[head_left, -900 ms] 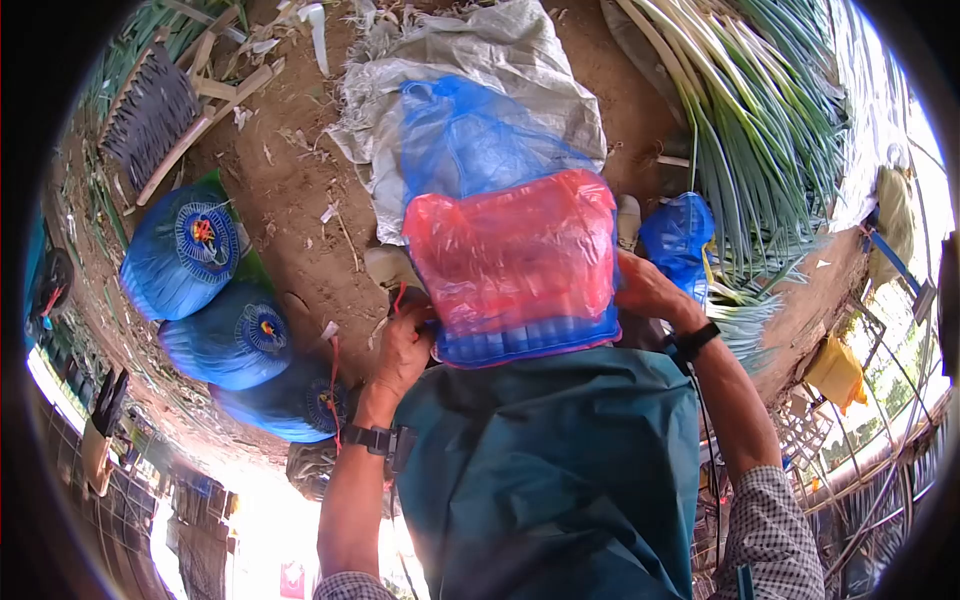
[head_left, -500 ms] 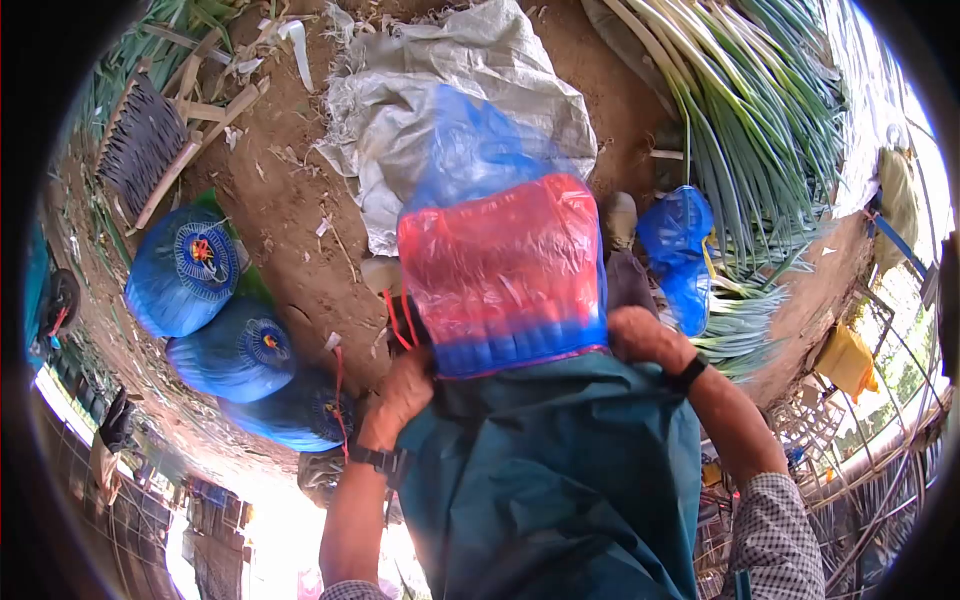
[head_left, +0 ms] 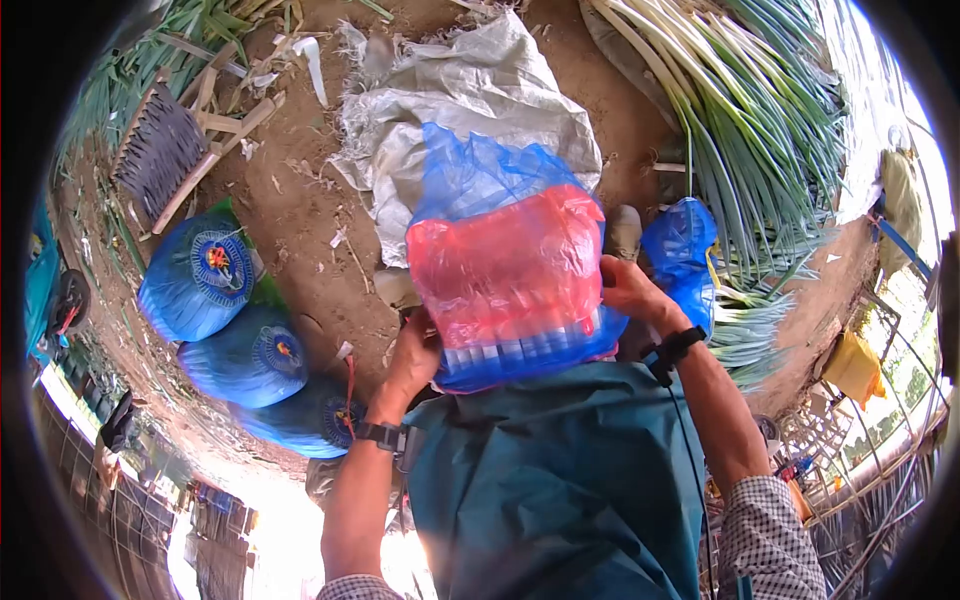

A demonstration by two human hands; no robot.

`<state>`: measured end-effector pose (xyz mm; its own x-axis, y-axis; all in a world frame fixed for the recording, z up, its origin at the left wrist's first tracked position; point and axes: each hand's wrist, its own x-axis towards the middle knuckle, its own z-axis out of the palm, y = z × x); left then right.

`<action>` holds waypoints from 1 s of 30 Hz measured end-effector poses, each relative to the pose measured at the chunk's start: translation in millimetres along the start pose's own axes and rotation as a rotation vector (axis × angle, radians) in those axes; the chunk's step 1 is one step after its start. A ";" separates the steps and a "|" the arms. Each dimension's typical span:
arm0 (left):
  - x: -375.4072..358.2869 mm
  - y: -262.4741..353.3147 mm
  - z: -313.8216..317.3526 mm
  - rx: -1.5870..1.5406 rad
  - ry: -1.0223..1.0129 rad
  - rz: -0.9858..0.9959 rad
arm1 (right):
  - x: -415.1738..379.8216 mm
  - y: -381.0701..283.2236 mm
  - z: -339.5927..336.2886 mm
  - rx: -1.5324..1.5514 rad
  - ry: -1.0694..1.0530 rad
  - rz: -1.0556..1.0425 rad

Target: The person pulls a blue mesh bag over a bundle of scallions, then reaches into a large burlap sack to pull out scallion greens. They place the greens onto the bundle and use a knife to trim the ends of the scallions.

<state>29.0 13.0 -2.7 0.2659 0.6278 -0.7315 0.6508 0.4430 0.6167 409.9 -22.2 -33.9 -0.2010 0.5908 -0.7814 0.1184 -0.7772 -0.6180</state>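
In front of my apron lies a blue mesh bag (head_left: 480,160) with a red plastic bag (head_left: 505,255) inside it. Pale stalk ends (head_left: 520,343) show in a row through the blue mesh at the near side. My left hand (head_left: 414,352) is closed at the bag's near left edge, its fingertips partly hidden. At the right edge, my right hand (head_left: 637,292) has thumb and fingers bent against the side of the bag, where red and blue meet.
A whitish woven sack (head_left: 470,85) lies on the dirt floor beyond the bag. Several filled blue net bundles (head_left: 195,280) stand at left, near a woven-seat stool (head_left: 165,150). Long green onions (head_left: 750,120) are heaped at right, beside another blue bag (head_left: 680,245).
My right hand has moved up along the bag's right edge, away from the near rim. The near blue rim is lower, and pale stalk ends show more clearly. My left hand stays near the left corner.
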 end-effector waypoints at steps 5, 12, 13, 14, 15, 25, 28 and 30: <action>-8.1 -32.4 -1.6 0.125 -0.017 0.012 | -3.4 10.1 -2.0 -0.362 0.088 0.032; -7.8 -16.7 -0.1 0.136 0.040 0.161 | -49.9 43.8 18.4 -0.622 -0.224 -0.213; -8.1 -20.5 -0.8 0.197 0.020 0.190 | -52.4 42.0 20.0 -0.606 -0.176 -0.182; -6.0 -24.2 -0.8 0.259 0.000 0.220 | -54.0 40.1 19.5 -0.590 -0.127 -0.151; -3.4 -26.8 0.8 0.298 0.050 0.233 | -54.8 35.5 19.0 -0.571 -0.077 -0.118; -4.1 -35.4 -25.7 0.539 -0.218 0.472 | -7.9 23.2 7.8 0.346 0.290 0.013; -36.8 -53.1 -18.1 0.485 -0.300 0.359 | -11.3 15.0 16.2 0.446 0.322 -0.005; -52.0 -60.5 -16.6 0.244 -0.098 0.243 | -17.2 16.9 23.5 0.422 0.289 0.032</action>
<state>-36.0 -35.8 2.8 0.4934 0.6262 -0.6036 0.7073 0.1150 0.6975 392.5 -50.5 -28.8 0.0809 0.5544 -0.8283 -0.2944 -0.7807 -0.5513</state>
